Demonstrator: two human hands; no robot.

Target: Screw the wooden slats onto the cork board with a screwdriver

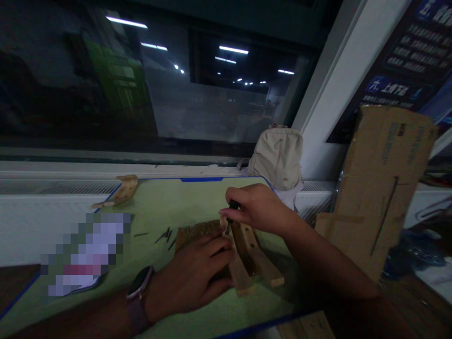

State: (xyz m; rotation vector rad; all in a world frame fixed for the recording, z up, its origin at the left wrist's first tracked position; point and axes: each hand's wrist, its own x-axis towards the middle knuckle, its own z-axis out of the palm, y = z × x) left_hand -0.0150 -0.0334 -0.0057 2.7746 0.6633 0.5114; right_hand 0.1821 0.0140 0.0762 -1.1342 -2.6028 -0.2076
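Observation:
My left hand (194,275) lies flat on a wooden assembly (247,256) of boards and slats, fingers stretched out, pressing it onto the green mat (158,202). My right hand (256,207) is closed round a small black-handled screwdriver (231,214), its tip pointing down at the top edge of a slat. A watch sits on my left wrist. Several dark screws (165,235) lie on the mat just left of the wood.
A curved wooden piece (120,190) lies at the mat's far left corner. A beige bag (277,157) rests against the window sill. Cardboard boxes (381,179) stand at the right. A blurred-out patch covers something at the left.

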